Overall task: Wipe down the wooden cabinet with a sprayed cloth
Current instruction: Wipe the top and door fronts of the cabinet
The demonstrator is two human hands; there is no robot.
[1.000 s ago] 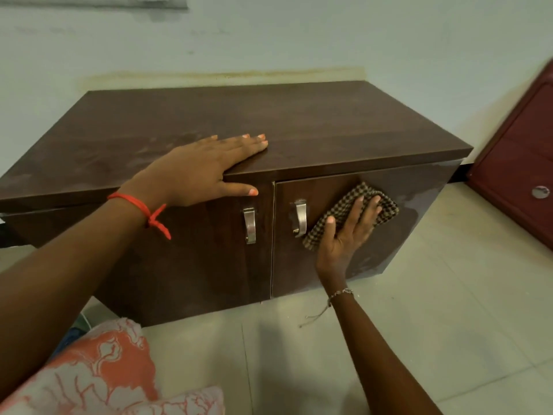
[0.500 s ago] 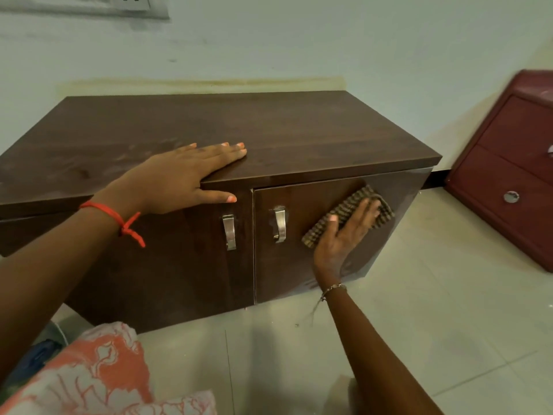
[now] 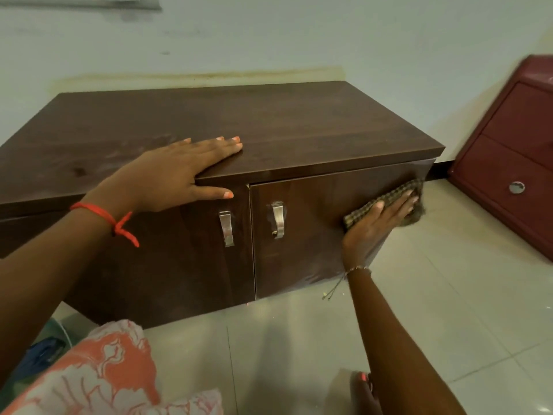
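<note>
Closest in, at bottom left: orange-and-white patterned fabric (image 3: 98, 375), above pale floor tiles (image 3: 449, 310).

Further up, right hand (image 3: 375, 223), thin bracelet (image 3: 357, 269) at the wrist, fingers straight and close together, pressing a checked cloth (image 3: 392, 196) flat against the front of the wooden cabinet (image 3: 269, 130). Cloth near the top right corner of the right door (image 3: 314, 235), partly covered by the fingers, one blurred end reaching past the door's edge.

Left hand (image 3: 176, 172), red thread (image 3: 98, 212) tied at the wrist, laid flat on the cabinet's top at its front edge, fingers straight, thumb down over the left door (image 3: 179, 265); gripping nothing.

Both doors closed, so nothing of the inside to be seen. Left handle (image 3: 226, 227) and right handle (image 3: 278, 218), both metal, either side of the middle seam.

Beyond, to the right and apart from the cabinet: a dark red drawer unit (image 3: 508, 163) on the floor, drawers closed, a round metal pull (image 3: 516, 187) on the lower one.

Farthest back, a pale wall (image 3: 299, 34), yellowish stain just above the cabinet's back edge.
</note>
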